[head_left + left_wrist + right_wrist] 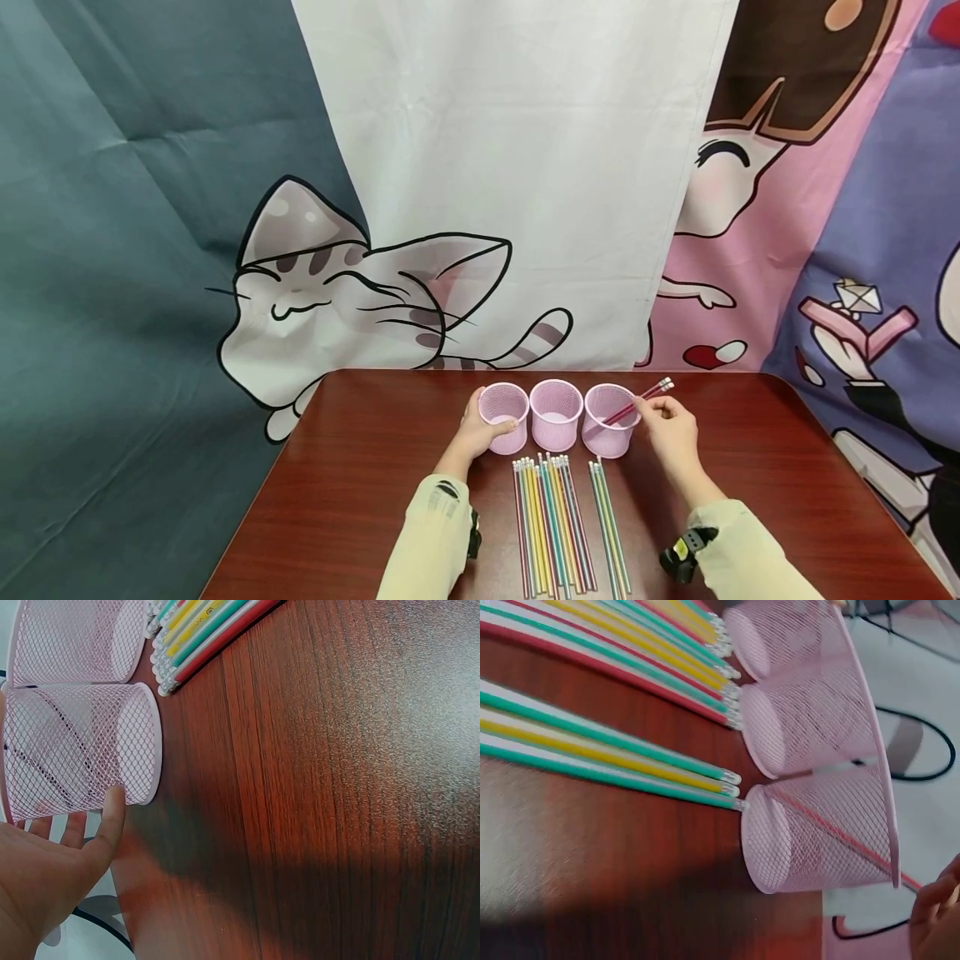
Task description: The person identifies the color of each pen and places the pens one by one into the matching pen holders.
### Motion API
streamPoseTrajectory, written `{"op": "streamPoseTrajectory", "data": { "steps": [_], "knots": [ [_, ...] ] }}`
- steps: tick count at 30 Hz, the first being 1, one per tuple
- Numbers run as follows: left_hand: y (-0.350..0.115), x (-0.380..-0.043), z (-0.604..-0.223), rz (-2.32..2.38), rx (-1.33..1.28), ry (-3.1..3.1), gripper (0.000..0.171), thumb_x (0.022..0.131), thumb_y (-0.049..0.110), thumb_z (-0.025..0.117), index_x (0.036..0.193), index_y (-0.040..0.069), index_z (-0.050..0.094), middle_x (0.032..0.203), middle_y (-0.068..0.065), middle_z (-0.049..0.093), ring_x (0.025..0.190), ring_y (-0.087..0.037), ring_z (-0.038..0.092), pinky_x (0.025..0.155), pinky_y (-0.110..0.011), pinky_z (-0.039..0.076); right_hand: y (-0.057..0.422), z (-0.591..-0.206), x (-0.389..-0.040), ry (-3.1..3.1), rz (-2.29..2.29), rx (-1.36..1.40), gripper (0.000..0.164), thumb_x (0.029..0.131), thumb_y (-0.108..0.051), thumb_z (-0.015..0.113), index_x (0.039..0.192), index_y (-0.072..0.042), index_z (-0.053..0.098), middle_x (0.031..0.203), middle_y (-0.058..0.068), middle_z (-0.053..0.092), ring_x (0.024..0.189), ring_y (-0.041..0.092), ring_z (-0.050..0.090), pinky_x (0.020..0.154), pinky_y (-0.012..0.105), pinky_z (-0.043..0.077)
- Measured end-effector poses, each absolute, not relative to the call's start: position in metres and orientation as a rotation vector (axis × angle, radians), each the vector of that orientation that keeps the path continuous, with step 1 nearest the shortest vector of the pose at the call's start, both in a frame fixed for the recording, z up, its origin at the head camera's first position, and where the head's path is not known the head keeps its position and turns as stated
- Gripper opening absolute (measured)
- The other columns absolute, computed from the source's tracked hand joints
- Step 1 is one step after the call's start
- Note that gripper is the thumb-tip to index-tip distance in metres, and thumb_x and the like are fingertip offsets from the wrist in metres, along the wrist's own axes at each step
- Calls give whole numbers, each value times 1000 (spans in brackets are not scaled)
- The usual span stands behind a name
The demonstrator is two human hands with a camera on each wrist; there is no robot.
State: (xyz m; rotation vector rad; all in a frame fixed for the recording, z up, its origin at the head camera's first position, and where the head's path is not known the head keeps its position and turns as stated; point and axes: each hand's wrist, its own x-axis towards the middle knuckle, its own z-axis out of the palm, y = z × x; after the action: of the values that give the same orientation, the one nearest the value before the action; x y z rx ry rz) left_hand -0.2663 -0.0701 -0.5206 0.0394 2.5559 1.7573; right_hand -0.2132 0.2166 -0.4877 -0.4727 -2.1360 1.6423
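The two hands are apart, with a row of three pink mesh cups between them. The left hand (474, 429) grips the left cup (508, 443), its thumb laid along the near side of the mesh and its other fingers round the outer side. The right hand (672, 435) pinches the red pencils (626, 411) (there seem to be two, though the mesh blurs the count) near their eraser ends; they slant down and away from its fingertips into the right cup (609, 445), just beside that hand. The middle cup (556, 432) stands between the other two, out of either hand's grasp. Nearer the person than both hands, and between the forearms, a wide bunch of pencils (553, 525) in red, yellow and green lies with its erasers toward the cups. Between that bunch and the right forearm lie three pencils (609, 529), two green and one yellow, side by side. Under everything is the reddish-brown table (352, 492); beyond the hands hangs a backdrop (517, 150) printed with a cartoon cat.
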Motion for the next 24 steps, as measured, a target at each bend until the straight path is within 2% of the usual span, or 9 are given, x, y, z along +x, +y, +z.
{"op": "streamPoseTrajectory", "data": {
  "steps": [6,11,17,24],
  "knots": [
    [-71,-267,-522,1778,49,2538,92,68,16,81,141,6,27,135,-23,38,123,-39,35,101,-53,27,196,-500,-198,-2416,1565,-57,11,82,-12,69,79,-2,65,59,0,54,53,4,46,49,21,39],
    [-71,-267,-523,1797,64,2522,92,68,16,82,141,6,27,135,-24,38,123,-39,35,101,-53,27,182,-527,-188,-2718,1387,209,6,78,-13,70,74,-10,67,61,-5,55,56,3,46,55,22,40],
    [-71,-267,-524,1803,59,2523,92,67,17,82,141,7,28,134,-24,39,122,-40,35,100,-54,27,171,-550,-182,-2905,1154,179,20,75,-22,74,64,-19,57,53,-11,49,50,5,43,49,25,35],
    [-70,-268,-526,1799,46,2525,92,67,17,82,141,8,28,134,-23,40,122,-39,36,99,-54,28,169,-561,-179,-2966,950,85,31,70,-32,78,59,-22,51,57,-11,47,54,9,43,48,30,34]
  ]
}}
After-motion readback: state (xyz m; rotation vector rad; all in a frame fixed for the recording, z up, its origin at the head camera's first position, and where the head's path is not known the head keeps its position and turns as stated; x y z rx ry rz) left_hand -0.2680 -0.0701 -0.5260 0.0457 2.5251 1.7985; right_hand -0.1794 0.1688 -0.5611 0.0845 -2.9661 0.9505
